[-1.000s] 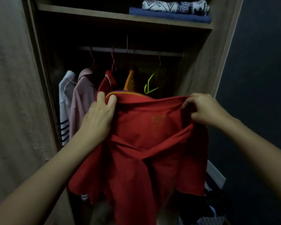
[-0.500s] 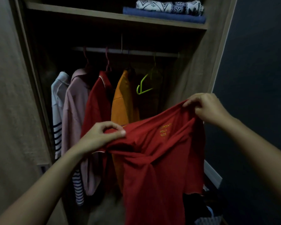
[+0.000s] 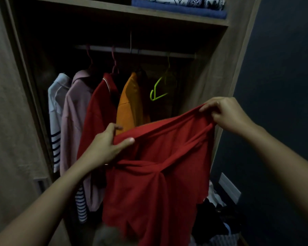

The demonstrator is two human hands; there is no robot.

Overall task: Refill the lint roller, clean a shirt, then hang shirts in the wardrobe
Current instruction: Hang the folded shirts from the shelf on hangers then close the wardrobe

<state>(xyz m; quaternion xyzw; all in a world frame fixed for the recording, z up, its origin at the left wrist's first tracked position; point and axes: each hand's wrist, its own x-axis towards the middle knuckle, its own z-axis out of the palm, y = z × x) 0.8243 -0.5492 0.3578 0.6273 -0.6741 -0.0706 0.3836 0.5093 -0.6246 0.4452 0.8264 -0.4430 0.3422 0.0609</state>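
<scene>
Left hand, centre of frame: thumb laid across the near face and fingers tucked behind, pinching the upper edge of a crumpled red soft-knit shirt.
Right hand, right of centre and higher: fingers curled tight, gripping the same edge, which stretches taut and slanted between the two hands.
Shirt body: matte cloth folded over itself, hanging in loose creases to the lower centre, in front of the open wood-grain wardrobe.
Behind, on a pale horizontal rail, left to right: white shirt with dark stripes, dusty pink collared shirt, red shirt with white-piped collar, orange shirt, bare lime-green plastic hanger. The held shirt covers the lower parts of the hanging red and orange ones.
Top shelf, upper right: folded blue cloth under a patterned white cloth.
Lower right: dim heap of mixed garments.
</scene>
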